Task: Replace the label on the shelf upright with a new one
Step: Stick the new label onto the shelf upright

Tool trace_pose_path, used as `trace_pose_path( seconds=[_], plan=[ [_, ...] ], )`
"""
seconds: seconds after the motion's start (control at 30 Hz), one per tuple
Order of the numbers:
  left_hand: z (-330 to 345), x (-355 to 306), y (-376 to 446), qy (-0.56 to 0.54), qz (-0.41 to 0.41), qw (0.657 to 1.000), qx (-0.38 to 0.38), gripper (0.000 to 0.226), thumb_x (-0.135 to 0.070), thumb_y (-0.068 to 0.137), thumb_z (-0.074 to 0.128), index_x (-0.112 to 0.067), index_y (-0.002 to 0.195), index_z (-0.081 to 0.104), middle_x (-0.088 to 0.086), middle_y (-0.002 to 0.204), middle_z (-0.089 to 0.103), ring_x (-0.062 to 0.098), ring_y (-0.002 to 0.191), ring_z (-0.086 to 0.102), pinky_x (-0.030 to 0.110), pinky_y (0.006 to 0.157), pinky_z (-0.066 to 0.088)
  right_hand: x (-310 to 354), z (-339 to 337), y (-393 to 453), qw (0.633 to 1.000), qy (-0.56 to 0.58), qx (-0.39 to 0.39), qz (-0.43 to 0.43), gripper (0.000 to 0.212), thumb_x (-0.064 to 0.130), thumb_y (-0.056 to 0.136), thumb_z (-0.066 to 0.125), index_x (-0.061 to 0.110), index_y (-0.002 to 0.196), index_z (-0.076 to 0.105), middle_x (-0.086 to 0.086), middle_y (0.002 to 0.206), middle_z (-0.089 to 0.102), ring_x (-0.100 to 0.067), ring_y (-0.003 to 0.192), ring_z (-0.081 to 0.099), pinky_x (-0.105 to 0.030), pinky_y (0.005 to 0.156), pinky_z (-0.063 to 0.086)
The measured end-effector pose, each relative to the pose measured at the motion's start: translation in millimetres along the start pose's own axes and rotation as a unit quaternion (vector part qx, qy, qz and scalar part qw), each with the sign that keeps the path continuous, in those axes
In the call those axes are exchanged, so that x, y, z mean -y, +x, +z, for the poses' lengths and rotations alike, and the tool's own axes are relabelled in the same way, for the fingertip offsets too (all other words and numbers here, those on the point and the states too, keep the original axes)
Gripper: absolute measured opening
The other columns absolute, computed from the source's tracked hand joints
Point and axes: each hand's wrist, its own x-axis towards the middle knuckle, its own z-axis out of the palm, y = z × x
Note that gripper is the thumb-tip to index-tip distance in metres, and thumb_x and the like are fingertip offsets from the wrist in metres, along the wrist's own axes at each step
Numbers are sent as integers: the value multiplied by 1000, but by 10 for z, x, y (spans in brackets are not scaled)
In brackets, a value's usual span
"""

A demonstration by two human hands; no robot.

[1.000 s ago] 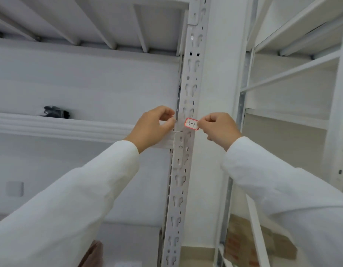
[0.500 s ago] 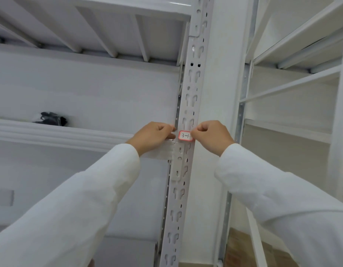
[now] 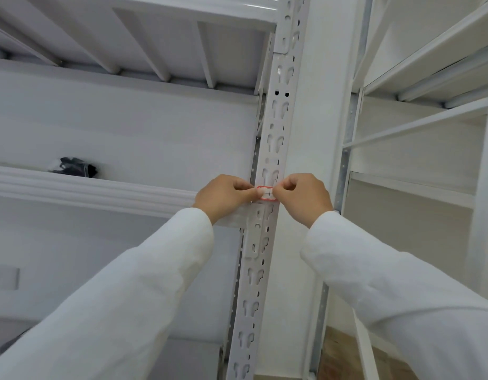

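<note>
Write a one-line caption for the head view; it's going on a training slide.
Left hand and right hand press a red-bordered label onto the white slotted shelf upright.

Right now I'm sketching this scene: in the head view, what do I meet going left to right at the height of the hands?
Black bundle on the shelf → left hand → red-bordered label on the slotted upright → right hand → neighbouring shelf unit.
</note>
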Motion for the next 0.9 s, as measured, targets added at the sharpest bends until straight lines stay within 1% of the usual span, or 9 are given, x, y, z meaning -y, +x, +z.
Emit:
trace_pose_path(
  seconds=[0.17,0.27,0.33,0.4,0.5,0.6,0.67,0.8,0.9],
  plan=[
    [16,3,9,15,-2,1000,-16,25,-55,74,65,-31,76,73,-9,84,72,16,93,64,39,88,48,8,5,-27,1000,-7,-15,1,13,23,79,55,18,77,67,2,76,65,-20,72,59,-26,61,43],
    [21,1,21,13,0,1000,-11,23,-53,76,65,-31,72,70,-11,75,67,16,79,59,32,76,45,17,-15,-5,999,-47,-17,-4,12,27,77,59,20,69,65,3,72,64,-19,69,57,-23,56,41],
    [21,10,36,10,0,1000,-4,20,-52,77,64,-32,72,69,-13,73,65,14,77,56,32,75,42,9,-56,31,996,-91,-25,-5,20,36,76,63,19,66,60,3,67,60,-20,67,56,-23,52,38],
    [14,23,53,6,-1,1000,6,18,-50,78,64,-33,75,69,-12,79,67,16,85,60,36,84,46,-27,-126,69,995,-99,-32,7,31,43,74,68,16,65,55,3,66,57,-19,65,54,-24,50,36],
    [0,16,64,13,-5,1000,21,27,-52,81,59,-28,81,70,-4,96,71,21,102,62,43,97,45,-101,-180,96,999,-40,-4,12,29,45,76,68,18,73,58,6,72,58,-16,72,55,-26,58,41],
    [-13,-25,53,9,-19,999,38,54,-67,80,41,-24,95,71,-6,103,71,19,107,61,43,102,40,-93,-76,114,998,42,44,23,40,54,76,62,16,91,64,1,88,65,-20,87,61,-37,80,51],
    [-12,-44,38,13,-13,999,43,63,-71,78,36,-22,98,70,-6,105,70,18,108,60,43,103,39,-70,36,116,995,52,76,30,48,58,76,59,11,86,63,-4,85,65,-24,84,62,-40,80,51],
    [-3,-55,-4,23,-14,999,31,63,-75,65,47,-22,90,69,-3,101,70,18,103,61,43,99,44,-104,131,132,990,103,85,36,42,48,79,61,7,85,62,-6,91,68,-26,88,65,-41,82,54],
    [22,-36,8,18,-4,1000,15,39,-64,72,59,-28,83,67,-6,95,69,18,101,62,44,97,45,-164,89,137,979,167,118,21,25,35,87,59,11,86,63,-7,93,66,-25,91,66,-33,76,56]
  ],
)
